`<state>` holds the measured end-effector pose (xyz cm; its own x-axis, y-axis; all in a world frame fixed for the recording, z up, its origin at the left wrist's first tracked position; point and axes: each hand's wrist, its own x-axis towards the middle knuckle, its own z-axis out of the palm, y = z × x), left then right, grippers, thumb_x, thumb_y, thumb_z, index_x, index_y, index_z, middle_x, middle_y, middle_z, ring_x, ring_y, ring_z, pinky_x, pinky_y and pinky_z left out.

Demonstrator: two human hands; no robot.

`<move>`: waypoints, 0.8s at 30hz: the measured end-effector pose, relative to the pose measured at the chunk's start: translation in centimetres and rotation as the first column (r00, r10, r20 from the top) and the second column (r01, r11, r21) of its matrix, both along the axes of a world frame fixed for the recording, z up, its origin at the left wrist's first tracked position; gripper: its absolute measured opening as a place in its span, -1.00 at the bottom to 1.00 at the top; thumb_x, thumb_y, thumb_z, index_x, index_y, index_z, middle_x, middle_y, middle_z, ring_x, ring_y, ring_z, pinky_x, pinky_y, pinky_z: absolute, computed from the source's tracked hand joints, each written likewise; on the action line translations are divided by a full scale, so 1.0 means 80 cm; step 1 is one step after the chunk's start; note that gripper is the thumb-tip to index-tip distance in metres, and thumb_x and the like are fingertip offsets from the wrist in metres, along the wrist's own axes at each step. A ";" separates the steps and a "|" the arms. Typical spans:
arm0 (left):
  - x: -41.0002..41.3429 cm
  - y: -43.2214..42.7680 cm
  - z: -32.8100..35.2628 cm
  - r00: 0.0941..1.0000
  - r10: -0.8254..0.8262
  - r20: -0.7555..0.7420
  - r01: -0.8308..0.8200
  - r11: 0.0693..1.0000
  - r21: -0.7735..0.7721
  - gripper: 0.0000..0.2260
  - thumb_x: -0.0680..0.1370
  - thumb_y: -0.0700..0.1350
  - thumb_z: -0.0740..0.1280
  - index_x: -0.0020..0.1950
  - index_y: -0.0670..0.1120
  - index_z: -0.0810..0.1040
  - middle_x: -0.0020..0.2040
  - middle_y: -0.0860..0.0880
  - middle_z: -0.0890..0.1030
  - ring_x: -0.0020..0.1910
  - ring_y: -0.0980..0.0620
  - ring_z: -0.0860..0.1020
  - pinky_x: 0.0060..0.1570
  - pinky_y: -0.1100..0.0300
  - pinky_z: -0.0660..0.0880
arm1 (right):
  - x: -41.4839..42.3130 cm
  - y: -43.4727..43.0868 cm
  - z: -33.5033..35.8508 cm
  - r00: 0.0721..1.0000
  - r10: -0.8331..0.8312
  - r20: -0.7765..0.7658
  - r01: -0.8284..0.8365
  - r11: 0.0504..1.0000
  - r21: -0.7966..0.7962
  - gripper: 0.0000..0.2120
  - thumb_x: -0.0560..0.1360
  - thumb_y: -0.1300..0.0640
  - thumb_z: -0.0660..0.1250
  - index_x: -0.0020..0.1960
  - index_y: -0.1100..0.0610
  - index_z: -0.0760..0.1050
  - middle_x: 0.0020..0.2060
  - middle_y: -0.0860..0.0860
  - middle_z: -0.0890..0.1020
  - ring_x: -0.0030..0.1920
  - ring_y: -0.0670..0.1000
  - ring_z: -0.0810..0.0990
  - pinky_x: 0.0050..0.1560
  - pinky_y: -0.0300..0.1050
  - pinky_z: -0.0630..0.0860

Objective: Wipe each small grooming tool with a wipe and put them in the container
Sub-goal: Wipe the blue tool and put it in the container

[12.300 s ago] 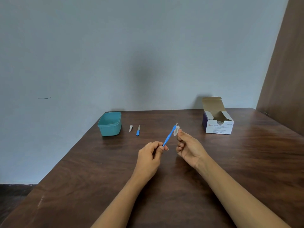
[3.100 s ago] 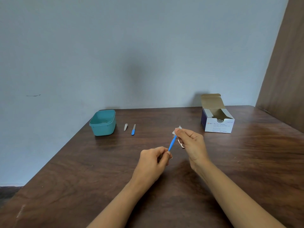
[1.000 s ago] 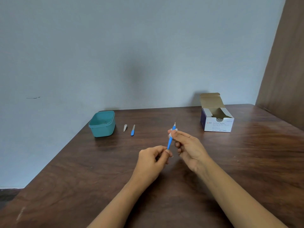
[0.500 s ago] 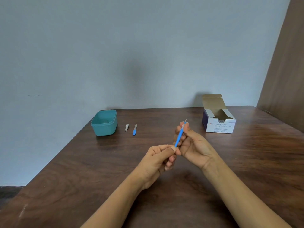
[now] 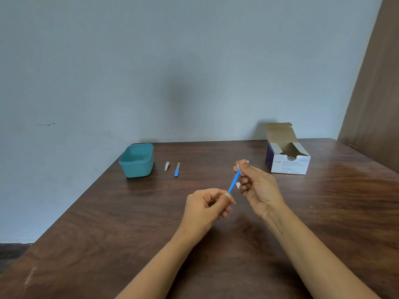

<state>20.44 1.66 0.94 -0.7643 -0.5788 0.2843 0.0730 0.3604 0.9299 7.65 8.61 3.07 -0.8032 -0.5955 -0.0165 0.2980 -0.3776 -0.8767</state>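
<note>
The slim blue plastic tool point(image 5: 233, 182) is mid-frame: left hand point(image 5: 207, 207) pinches its lower end, right hand point(image 5: 258, 186) pinches a white wipe point(image 5: 238, 185) round its top. Left of centre, metal nail clipper point(image 5: 167, 166) and blue-handled file point(image 5: 177, 169) lie, likely unwiped, beside the apparently empty teal plastic container point(image 5: 138, 167).

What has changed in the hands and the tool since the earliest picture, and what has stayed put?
The right hand, which pinched the wipe at the tip of the blue tool, has closed round its upper part, hiding the tip. The left hand keeps its grip on the lower end. Nothing was let go. The teal container, nail clipper, small blue file and swab box lie as before.
</note>
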 end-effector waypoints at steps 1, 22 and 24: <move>-0.001 0.000 -0.002 0.998 0.056 -0.002 -0.056 0.997 -0.061 -0.84 0.53 -0.23 0.32 -0.18 -0.14 0.68 -0.38 -0.07 0.63 -0.42 0.14 0.55 -0.33 0.35 0.48 | 0.000 -0.001 -0.002 0.999 -0.033 -0.013 0.033 0.999 0.025 -0.83 0.45 0.13 0.43 -0.30 0.15 0.66 -0.38 0.01 0.51 -0.48 -0.16 0.34 -0.45 -0.32 0.28; -0.005 0.004 -0.014 0.936 0.351 -0.023 -0.302 0.769 -0.563 -0.89 0.46 -0.13 0.41 -0.26 -0.09 0.57 -0.39 0.05 0.59 -0.37 0.06 0.54 -0.27 0.13 0.51 | 0.014 -0.011 -0.018 0.982 -0.185 -0.029 0.187 0.954 0.237 -0.75 0.38 0.11 0.50 -0.06 0.28 0.67 -0.55 -0.13 0.54 -0.38 -0.12 0.40 -0.36 -0.29 0.31; -0.005 0.004 -0.013 0.934 0.356 -0.025 -0.301 0.748 -0.591 -0.88 0.46 -0.14 0.40 -0.27 -0.10 0.54 -0.37 0.04 0.59 -0.36 0.06 0.54 -0.28 0.12 0.50 | 0.020 -0.012 -0.020 0.988 -0.150 -0.044 0.157 0.958 0.242 -0.79 0.40 0.13 0.49 -0.09 0.27 0.67 -0.56 -0.14 0.55 -0.37 -0.14 0.39 -0.36 -0.30 0.29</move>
<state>20.01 1.97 -0.13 -0.5943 -0.5459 0.5906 -0.2185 0.8163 0.5347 9.25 7.65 1.46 -0.8867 -0.4454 -0.1242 0.2297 -0.1911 -0.9543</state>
